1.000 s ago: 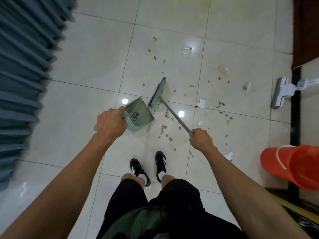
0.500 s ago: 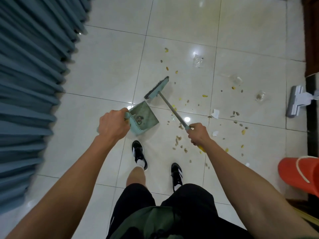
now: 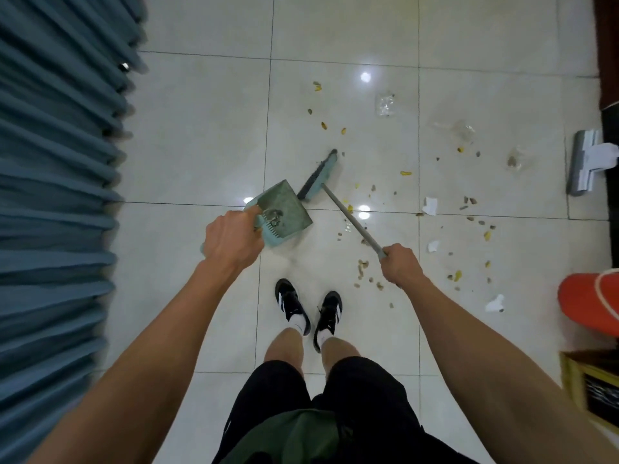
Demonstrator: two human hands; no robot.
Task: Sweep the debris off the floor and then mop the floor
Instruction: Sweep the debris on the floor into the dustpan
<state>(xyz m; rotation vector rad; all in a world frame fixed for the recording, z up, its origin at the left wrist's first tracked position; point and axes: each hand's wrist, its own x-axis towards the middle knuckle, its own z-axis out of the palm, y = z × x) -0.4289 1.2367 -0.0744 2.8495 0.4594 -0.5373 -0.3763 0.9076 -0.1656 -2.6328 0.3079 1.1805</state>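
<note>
Both grips unchanged; broom point(image 3: 320, 177) nearer dustpan point(image 3: 284, 212).

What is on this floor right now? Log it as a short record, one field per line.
left hand: left hand grips the dustpan handle
right hand: right hand grips the broom handle
dustpan contents: a few bits
debris: debris scattered on tiles, mostly right of the broom; paper scraps among it
mop: mop lying at right edge, untouched
bucket: red bucket at right
task stage: sweeping under way, mopping not begun
</note>
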